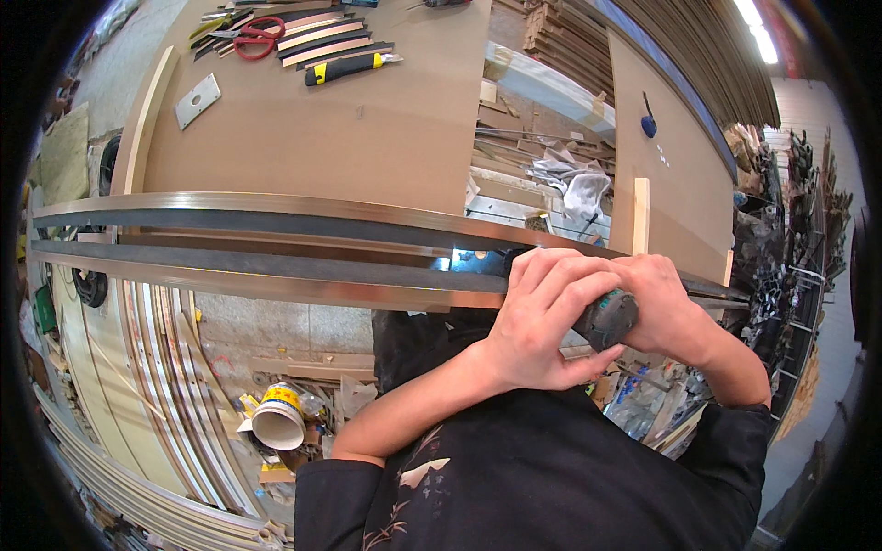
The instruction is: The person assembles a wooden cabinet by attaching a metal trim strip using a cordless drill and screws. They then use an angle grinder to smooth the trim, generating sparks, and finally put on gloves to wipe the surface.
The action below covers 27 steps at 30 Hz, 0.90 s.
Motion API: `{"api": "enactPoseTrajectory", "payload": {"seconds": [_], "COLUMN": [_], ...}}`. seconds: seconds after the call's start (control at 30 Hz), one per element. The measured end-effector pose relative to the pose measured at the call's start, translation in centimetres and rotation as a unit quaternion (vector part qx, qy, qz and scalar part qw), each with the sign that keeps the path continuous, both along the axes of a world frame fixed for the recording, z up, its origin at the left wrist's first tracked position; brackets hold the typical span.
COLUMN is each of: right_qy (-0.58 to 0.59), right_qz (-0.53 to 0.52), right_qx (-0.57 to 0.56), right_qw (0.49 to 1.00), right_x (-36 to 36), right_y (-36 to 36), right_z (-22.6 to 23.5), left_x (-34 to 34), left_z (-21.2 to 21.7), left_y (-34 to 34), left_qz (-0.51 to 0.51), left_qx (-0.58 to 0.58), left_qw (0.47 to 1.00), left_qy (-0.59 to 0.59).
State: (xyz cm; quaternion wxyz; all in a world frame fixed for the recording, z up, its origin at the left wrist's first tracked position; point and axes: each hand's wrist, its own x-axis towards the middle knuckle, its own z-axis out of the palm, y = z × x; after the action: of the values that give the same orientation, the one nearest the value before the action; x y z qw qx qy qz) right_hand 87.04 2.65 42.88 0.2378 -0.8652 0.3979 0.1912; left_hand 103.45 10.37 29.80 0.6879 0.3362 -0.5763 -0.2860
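Observation:
My left hand (pixel 547 312) and my right hand (pixel 657 298) are both closed around a dark cordless drill (pixel 608 320) with teal marks. Its rounded end faces me, while my fingers cover most of its body. Bluish-white light shines on the metal just left of my left hand; the tool's tip is hidden. Under the hands runs a long bronze-coloured metal frame (pixel 303 204), two parallel strips with dark inner faces. It spans nearly the whole view from left to right, and the drill is at its right part.
Beyond lies a brown board (pixel 303 138) with a yellow-black utility knife (pixel 354 68), red-handled scissors (pixel 257 37), several thin strips (pixel 322 35) and a metal plate (pixel 197 101). Wooden battens (pixel 640 216) rest nearby. Below left stand a white bucket (pixel 278 424) and long metal profiles (pixel 184 386).

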Motion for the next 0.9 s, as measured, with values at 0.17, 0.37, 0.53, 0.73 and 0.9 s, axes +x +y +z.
{"api": "enactPoseTrajectory", "payload": {"seconds": [0.17,0.37,0.53,0.73,0.9], "right_qy": [-0.006,0.071,0.113,0.135,0.158], "right_qz": [0.017,0.006,-0.003,-0.005,0.011], "right_qx": [0.03,0.019,0.026,0.036,0.025], "right_qw": [0.999,0.997,0.993,0.99,0.987], "right_x": [1.4,2.6,5.0,6.1,6.8], "right_y": [-0.4,-0.7,-1.3,-1.5,-1.9], "right_z": [1.0,0.9,1.2,1.3,0.7], "left_x": [0.2,-0.6,0.5,1.2,2.6], "left_z": [1.6,0.9,0.6,0.2,-0.1], "left_y": [-1.6,-2.4,-2.6,-2.6,-2.6], "left_qz": [0.048,0.102,0.114,0.117,0.098], "left_qx": [-0.088,-0.103,-0.091,-0.082,-0.058], "left_qw": [0.995,0.989,0.988,0.987,0.992], "left_qy": [0.0,0.036,0.053,0.073,0.061]}}
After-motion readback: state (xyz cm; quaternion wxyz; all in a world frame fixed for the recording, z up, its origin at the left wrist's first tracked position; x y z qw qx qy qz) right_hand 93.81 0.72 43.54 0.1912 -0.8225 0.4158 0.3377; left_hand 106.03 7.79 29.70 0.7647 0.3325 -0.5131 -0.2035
